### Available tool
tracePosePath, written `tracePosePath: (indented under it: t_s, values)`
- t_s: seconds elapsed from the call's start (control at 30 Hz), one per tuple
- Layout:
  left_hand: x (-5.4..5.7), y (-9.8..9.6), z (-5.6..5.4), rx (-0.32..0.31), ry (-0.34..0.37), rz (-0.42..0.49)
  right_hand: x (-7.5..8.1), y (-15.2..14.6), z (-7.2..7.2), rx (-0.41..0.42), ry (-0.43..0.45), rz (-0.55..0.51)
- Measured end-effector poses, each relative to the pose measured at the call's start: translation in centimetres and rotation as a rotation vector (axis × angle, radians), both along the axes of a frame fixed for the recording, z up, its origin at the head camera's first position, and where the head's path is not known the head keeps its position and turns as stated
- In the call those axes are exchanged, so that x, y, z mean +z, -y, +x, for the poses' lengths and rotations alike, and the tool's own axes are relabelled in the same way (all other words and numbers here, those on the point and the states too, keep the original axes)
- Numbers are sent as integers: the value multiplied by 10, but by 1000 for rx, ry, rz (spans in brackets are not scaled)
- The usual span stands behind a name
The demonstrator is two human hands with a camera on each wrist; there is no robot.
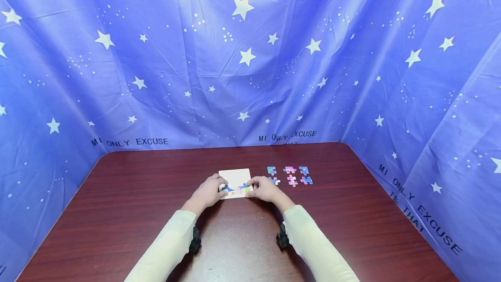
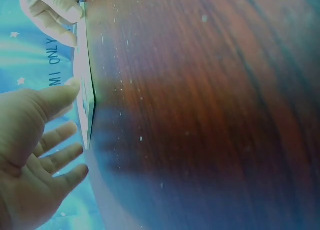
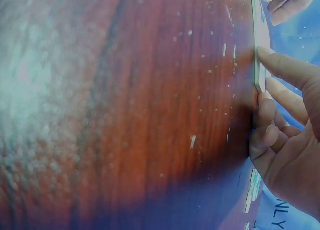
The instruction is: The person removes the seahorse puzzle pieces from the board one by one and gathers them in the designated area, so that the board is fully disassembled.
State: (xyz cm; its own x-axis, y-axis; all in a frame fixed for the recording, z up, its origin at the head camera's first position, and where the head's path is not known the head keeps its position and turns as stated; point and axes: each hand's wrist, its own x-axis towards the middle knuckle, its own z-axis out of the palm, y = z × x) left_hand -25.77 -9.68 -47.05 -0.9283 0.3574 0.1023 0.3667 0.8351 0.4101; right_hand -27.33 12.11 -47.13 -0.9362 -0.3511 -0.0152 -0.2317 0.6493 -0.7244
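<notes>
A white puzzle board (image 1: 235, 176) lies flat on the table, with colourful jigsaw pieces (image 1: 236, 193) fitted along its near side. My left hand (image 1: 207, 193) touches the board's left edge. Its thumb reaches the near corner, and the other fingers are spread and relaxed in the left wrist view. At the right edge, my right hand (image 1: 267, 189) rests its thumb and index finger on the board. Its other fingers bend loosely beside the edge in the right wrist view. Both hands cover parts of the fitted pieces.
Several loose jigsaw pieces (image 1: 290, 169) in blue and pink lie in two rows right of the board, one partly behind my right hand. A dark red wooden table (image 1: 137, 203) carries everything. Blue star-printed curtains (image 1: 219, 64) enclose its back and sides.
</notes>
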Motion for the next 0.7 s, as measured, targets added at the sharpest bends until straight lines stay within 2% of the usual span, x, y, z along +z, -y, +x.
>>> tracePosePath:
  t_s: [0.33, 0.7]
  values:
    - [0, -2, 7, -95, -32, 14, -1, 0, -1, -4, 10, 10]
    - [1, -2, 7, -137, -69, -6, 1, 2, -4, -13, 32, 16]
